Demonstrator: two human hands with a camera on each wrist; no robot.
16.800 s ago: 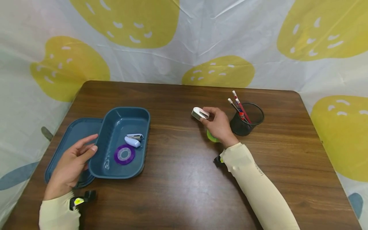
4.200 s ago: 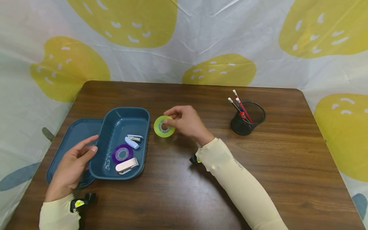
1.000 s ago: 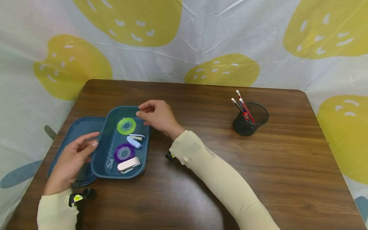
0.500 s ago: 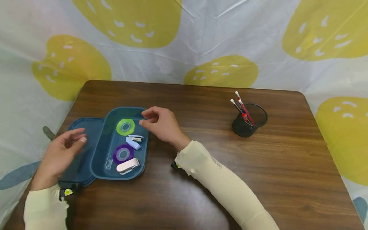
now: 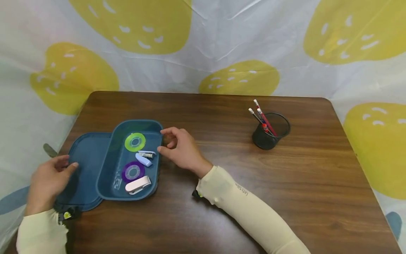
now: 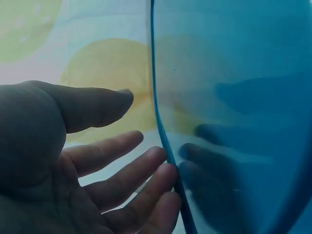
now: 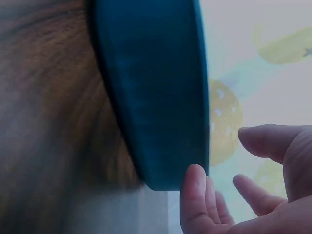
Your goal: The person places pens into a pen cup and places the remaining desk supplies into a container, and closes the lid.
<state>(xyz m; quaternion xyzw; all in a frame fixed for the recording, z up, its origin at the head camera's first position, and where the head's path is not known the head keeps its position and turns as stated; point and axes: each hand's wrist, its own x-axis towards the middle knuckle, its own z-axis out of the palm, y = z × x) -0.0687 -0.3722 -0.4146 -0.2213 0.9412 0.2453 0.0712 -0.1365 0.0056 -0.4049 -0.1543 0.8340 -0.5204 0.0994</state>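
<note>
In the head view a blue rectangular box (image 5: 118,155) lies partly over its blue lid (image 5: 90,155). In it are a green tape roll (image 5: 128,143), a light blue stapler (image 5: 144,160), a purple tape roll (image 5: 124,173) and a small pale pink-white stapler-like thing (image 5: 136,184). My left hand (image 5: 50,178) is at the lid's left edge, thumb and fingers apart; the left wrist view shows fingertips at the lid edge (image 6: 157,109). Beside the box's right rim is my right hand (image 5: 184,150), its thumb and fingers spread; whether they touch the rim I cannot tell.
A black mesh pen cup (image 5: 265,140) with several pencils (image 5: 266,121) stands at the right back of the brown wooden table (image 5: 285,183). Behind it hangs a white curtain (image 5: 215,38) with yellow prints.
The pink-white stapler-like thing, then the green tape roll, came into the box by my right hand. Since then my left hand has moved left from the box to the lid's outer edge.
</note>
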